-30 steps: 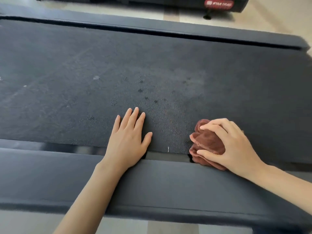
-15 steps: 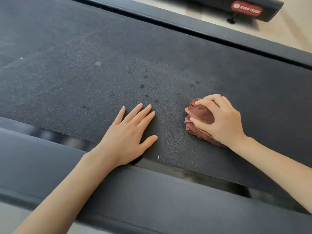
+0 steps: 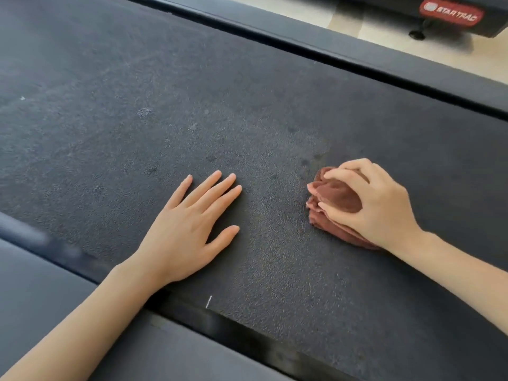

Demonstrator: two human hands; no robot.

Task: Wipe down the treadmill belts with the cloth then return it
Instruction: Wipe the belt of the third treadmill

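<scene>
Right hand (image 3: 382, 207) clutching a bunched reddish-brown cloth (image 3: 338, 195) on the dark, grainy treadmill belt (image 3: 247, 105)
The cloth sits pressed to the belt under the right hand's curled fingers and thumb, poking out on the side facing the left hand (image 3: 181, 237). The left hand lies flat on the belt, fingers straight and slightly spread, holding nothing, with bare belt between it and the cloth. A red oval STAR TRAC badge (image 3: 452, 14) shows on another machine at top right

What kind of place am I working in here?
Probably a gym or fitness room: a wide textured treadmill belt between dark side rails, and beyond it a second machine bearing a red Star Trac badge on pale flooring.
</scene>
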